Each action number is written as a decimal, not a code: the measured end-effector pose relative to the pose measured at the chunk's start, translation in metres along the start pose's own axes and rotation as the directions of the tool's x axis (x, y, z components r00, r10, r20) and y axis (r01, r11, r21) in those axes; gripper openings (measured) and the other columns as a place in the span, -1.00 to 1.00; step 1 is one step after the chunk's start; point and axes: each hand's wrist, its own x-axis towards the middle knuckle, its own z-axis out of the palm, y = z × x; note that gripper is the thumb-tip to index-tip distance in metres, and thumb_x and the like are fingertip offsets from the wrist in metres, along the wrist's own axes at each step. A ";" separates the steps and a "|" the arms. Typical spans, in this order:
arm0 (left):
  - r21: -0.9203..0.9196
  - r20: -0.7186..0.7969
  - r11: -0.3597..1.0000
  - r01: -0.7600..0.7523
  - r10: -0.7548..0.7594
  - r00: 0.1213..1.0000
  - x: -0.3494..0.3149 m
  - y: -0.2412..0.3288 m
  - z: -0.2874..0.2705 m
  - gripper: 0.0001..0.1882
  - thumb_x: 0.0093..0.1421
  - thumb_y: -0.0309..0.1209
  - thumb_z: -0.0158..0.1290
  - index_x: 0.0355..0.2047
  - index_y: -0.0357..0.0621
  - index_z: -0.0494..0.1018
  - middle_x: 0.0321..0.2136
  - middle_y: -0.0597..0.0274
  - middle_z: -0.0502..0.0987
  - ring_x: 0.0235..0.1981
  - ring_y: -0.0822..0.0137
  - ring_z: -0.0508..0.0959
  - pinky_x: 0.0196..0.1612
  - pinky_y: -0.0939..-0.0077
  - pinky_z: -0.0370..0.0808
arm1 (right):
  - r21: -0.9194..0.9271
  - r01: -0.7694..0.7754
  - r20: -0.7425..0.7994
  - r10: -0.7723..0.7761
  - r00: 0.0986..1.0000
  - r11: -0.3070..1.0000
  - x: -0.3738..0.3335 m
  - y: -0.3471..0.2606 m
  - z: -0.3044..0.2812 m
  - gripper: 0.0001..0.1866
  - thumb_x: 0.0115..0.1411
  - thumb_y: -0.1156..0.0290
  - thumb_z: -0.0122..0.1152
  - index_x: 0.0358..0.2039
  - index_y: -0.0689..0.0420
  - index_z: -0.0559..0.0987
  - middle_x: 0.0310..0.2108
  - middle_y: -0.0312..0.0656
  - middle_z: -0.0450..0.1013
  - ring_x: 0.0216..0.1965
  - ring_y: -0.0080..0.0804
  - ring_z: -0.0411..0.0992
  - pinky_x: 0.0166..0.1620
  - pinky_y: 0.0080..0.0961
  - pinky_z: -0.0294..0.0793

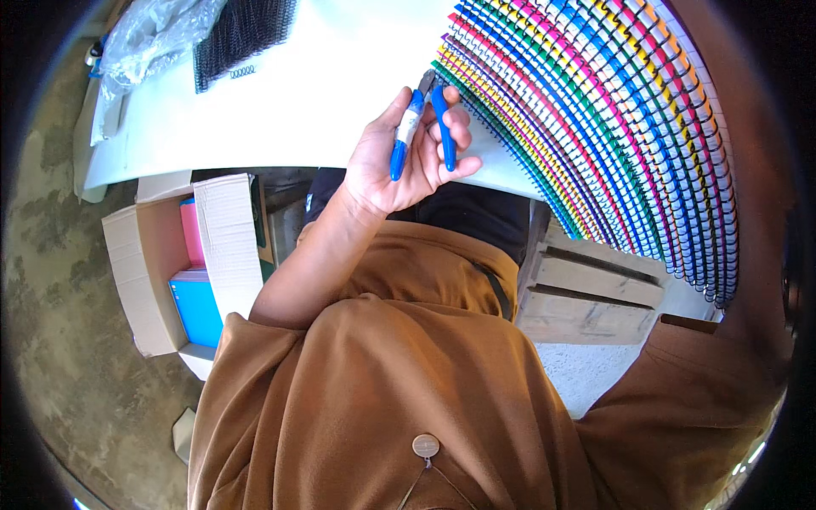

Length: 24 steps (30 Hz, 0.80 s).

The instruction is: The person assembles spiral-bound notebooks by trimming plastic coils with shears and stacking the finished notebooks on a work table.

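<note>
My left hand is raised palm up over the near edge of a white table. It is shut on a pair of blue-handled pliers, whose small metal jaws point away from me. The jaws sit right by the wire spines of a fanned row of spiral-bound notebooks with covers in many colours. My right hand is not seen; only its brown sleeve rises along the right edge.
Black wire binding coils and a crumpled clear plastic bag lie at the table's far left. An open cardboard box with blue and pink items stands on the concrete floor at left. A wooden crate sits under the notebooks.
</note>
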 end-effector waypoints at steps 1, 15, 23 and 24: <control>0.024 0.008 1.000 0.015 -0.016 1.000 -0.001 0.001 0.001 -0.48 0.36 -0.04 -0.41 0.01 -0.23 0.22 -0.29 0.16 0.33 -0.21 0.27 0.44 -0.10 -0.01 0.46 | 0.004 0.001 0.003 -0.001 1.000 1.000 0.000 0.001 0.001 -0.77 -0.07 0.43 0.08 -0.41 0.23 0.62 -0.39 -0.01 0.51 -0.35 -0.25 0.46 -0.26 -0.40 0.42; 0.753 -0.657 0.201 0.626 0.173 0.734 0.001 0.039 0.073 -0.39 0.34 0.03 -0.45 -0.06 -0.27 0.33 -0.31 -0.04 0.52 -0.19 0.13 0.55 -0.20 0.08 0.54 | -0.026 -0.006 -0.008 0.006 1.000 1.000 -0.003 0.003 -0.006 -0.76 -0.07 0.42 0.07 -0.41 0.23 0.62 -0.38 0.01 0.51 -0.33 -0.22 0.46 -0.24 -0.38 0.42; 0.563 -0.542 0.671 0.482 -0.140 0.829 0.001 0.054 0.048 -0.36 0.34 0.04 -0.48 -0.05 -0.31 0.32 -0.35 0.05 0.48 -0.26 0.15 0.56 -0.24 0.13 0.58 | -0.035 0.002 0.001 -0.002 1.000 0.999 -0.001 0.004 -0.006 -0.76 -0.08 0.42 0.07 -0.42 0.23 0.62 -0.37 0.02 0.51 -0.33 -0.21 0.47 -0.24 -0.37 0.43; 0.564 -0.542 0.671 0.482 -0.140 0.828 0.002 0.059 0.045 -0.36 0.34 0.04 -0.48 -0.05 -0.31 0.32 -0.35 0.05 0.48 -0.26 0.15 0.56 -0.24 0.13 0.58 | -0.035 0.002 0.002 -0.002 1.000 0.999 -0.001 0.004 -0.007 -0.76 -0.08 0.42 0.07 -0.42 0.23 0.62 -0.37 0.02 0.51 -0.32 -0.21 0.47 -0.24 -0.37 0.43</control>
